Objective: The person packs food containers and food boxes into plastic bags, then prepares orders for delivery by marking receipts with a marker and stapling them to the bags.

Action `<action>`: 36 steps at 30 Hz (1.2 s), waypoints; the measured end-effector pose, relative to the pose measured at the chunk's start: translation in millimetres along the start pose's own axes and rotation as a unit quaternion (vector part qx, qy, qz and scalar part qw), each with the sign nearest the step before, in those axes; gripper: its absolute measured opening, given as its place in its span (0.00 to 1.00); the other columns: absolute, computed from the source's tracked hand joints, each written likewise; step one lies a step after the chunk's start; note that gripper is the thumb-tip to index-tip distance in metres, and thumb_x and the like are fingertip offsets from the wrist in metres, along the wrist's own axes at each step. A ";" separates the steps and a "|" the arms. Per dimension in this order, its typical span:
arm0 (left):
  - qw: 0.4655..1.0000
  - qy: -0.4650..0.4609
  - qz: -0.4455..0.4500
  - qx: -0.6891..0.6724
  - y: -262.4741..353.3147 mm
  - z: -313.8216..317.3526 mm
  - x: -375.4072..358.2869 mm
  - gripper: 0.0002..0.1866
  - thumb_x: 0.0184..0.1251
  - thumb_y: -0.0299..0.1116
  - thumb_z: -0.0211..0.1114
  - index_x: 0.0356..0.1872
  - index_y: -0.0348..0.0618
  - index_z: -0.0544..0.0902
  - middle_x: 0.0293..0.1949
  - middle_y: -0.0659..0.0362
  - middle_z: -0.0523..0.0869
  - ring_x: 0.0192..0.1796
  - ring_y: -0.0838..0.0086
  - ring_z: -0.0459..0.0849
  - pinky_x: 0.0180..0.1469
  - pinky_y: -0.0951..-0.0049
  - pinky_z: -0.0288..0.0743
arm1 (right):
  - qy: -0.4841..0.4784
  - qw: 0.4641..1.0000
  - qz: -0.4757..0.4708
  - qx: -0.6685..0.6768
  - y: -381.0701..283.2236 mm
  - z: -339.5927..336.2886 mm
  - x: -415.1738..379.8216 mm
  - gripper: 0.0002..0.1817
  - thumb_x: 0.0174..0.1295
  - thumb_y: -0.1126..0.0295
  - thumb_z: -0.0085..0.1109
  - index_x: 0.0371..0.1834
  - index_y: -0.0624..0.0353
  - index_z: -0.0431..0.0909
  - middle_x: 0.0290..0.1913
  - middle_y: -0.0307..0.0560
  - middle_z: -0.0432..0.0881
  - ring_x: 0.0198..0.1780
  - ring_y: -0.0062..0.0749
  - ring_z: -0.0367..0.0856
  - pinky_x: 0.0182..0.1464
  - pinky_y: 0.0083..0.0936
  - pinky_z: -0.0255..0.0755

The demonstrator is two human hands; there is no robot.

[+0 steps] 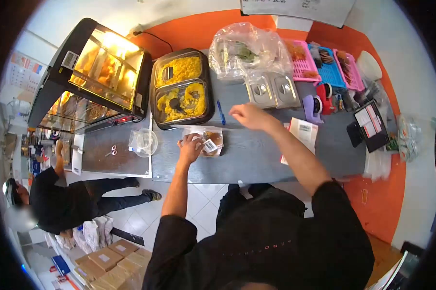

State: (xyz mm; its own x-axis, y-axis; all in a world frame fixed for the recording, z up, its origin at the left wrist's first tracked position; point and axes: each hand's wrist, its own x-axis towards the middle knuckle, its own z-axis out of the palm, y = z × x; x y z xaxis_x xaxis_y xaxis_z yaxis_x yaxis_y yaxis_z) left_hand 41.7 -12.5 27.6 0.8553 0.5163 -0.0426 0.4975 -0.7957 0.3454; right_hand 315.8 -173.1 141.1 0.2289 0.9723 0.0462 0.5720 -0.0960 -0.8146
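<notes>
My left hand (191,148) is closed at the left side of a small white paper food packet (217,139) on the grey counter. Brown food shows inside the packet, and a white printed label (210,145) lies over it. Above and to the right of the packet is my right hand (249,116), its fingers curled together. What they hold, if anything, I cannot make out. A blue pen (221,112) lies on the counter left of my right hand. Behind the packet stands a black-framed tray (207,92) with two pans of yellow food.
A lit food warmer (140,92) stands at the left, near a clear round container (145,143) and scissors (111,151). Lidded metal pans (272,90), a purple tape dispenser (312,109), a label booklet (302,131) and a tablet (371,126) sit rightward. Another person (65,203) is at far left.
</notes>
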 end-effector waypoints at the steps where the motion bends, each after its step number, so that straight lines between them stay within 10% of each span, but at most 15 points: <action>1: 0.994 0.092 -0.016 -0.053 20.0 -9.5 -10.0 0.07 0.60 0.38 0.66 0.38 0.52 0.84 0.46 0.61 0.83 0.56 0.64 0.75 0.60 0.46 0.55 | -0.042 0.998 -0.012 -0.053 48.2 31.6 59.8 0.12 0.59 0.70 0.54 0.43 0.60 0.82 0.39 0.56 0.84 0.43 0.49 0.83 0.47 0.39 0.76; 3: 0.959 0.160 -0.008 -0.235 41.0 -8.4 -27.9 0.06 0.62 0.33 0.66 0.35 0.45 0.83 0.31 0.56 0.85 0.34 0.65 0.83 0.48 0.61 0.68 | -0.088 0.990 -0.023 -0.108 109.2 73.8 106.4 0.12 0.58 0.71 0.55 0.44 0.58 0.82 0.41 0.54 0.84 0.44 0.49 0.82 0.48 0.39 0.76; 5: 0.858 0.145 -0.118 -0.478 78.2 13.2 -60.0 0.09 0.66 0.25 0.62 0.46 0.40 0.77 0.31 0.60 0.83 0.31 0.80 0.80 0.30 0.78 0.71 | -0.040 0.962 -0.089 -0.255 132.2 94.6 110.3 0.11 0.57 0.73 0.55 0.42 0.55 0.83 0.40 0.51 0.84 0.45 0.46 0.82 0.50 0.40 0.76; 8: 0.777 0.087 -0.224 -0.582 141.0 54.8 -87.8 0.24 0.68 0.23 0.58 0.63 0.46 0.63 0.35 0.58 0.80 0.33 0.80 0.78 0.32 0.81 0.74 | -0.086 0.900 -0.173 -0.390 149.7 110.2 115.2 0.10 0.56 0.74 0.56 0.40 0.52 0.83 0.39 0.49 0.85 0.43 0.47 0.83 0.49 0.43 0.77; 11: 0.870 0.080 -0.140 -0.465 143.5 132.3 -83.4 0.16 0.69 0.29 0.57 0.56 0.42 0.75 0.42 0.54 0.83 0.42 0.67 0.82 0.43 0.69 0.77 | -0.236 0.843 -0.123 -0.467 125.6 95.3 103.1 0.10 0.55 0.73 0.57 0.41 0.52 0.82 0.36 0.49 0.85 0.40 0.47 0.84 0.44 0.43 0.79; 15: 0.925 0.055 -0.066 -0.370 138.3 144.9 -54.9 0.19 0.65 0.31 0.60 0.57 0.47 0.77 0.52 0.48 0.82 0.52 0.53 0.81 0.53 0.63 0.76 | -0.200 0.855 -0.001 -0.478 108.3 59.4 80.5 0.09 0.54 0.73 0.57 0.38 0.55 0.81 0.34 0.50 0.85 0.37 0.47 0.85 0.37 0.42 0.79; 19: 0.960 0.017 -0.027 -0.280 124.7 123.3 -45.0 0.20 0.65 0.36 0.61 0.58 0.51 0.78 0.58 0.49 0.78 0.50 0.53 0.83 0.50 0.57 0.78 | 0.130 0.985 0.059 -0.097 26.7 12.8 17.9 0.05 0.57 0.71 0.56 0.31 0.60 0.79 0.26 0.47 0.83 0.32 0.39 0.85 0.31 0.29 0.75; 21: 0.979 -0.075 -0.014 -0.191 117.9 113.7 -46.7 0.23 0.64 0.41 0.62 0.61 0.56 0.76 0.64 0.51 0.72 0.45 0.53 0.85 0.45 0.54 0.80 | 0.132 0.908 0.168 0.361 -10.4 23.2 -37.3 0.06 0.62 0.70 0.53 0.34 0.59 0.79 0.29 0.46 0.83 0.31 0.30 0.84 0.32 0.25 0.74; 23: 0.983 -0.108 -0.027 -0.146 104.3 116.1 -49.0 0.26 0.63 0.43 0.63 0.63 0.58 0.73 0.66 0.52 0.68 0.42 0.53 0.86 0.43 0.54 0.81 | 0.075 0.867 0.198 0.452 -27.7 56.1 -81.2 0.09 0.67 0.68 0.51 0.39 0.60 0.81 0.30 0.46 0.84 0.32 0.25 0.83 0.34 0.22 0.73; 36: 0.983 -0.156 0.020 -0.099 106.3 90.4 -53.4 0.37 0.51 0.47 0.73 0.65 0.62 0.71 0.66 0.54 0.63 0.46 0.55 0.85 0.44 0.57 0.82 | 0.141 0.961 0.180 0.158 79.4 184.9 -186.1 0.11 0.69 0.67 0.52 0.38 0.64 0.80 0.28 0.49 0.83 0.29 0.34 0.82 0.34 0.29 0.72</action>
State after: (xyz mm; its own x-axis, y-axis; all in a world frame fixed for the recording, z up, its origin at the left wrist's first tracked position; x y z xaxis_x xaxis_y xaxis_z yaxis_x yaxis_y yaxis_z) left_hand 61.9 -153.2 -18.2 0.8919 0.3391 -0.2992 0.4507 -0.7202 0.5274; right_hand 172.9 -322.3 -39.1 0.5966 0.7879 -0.1524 0.1593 -0.3024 -0.9398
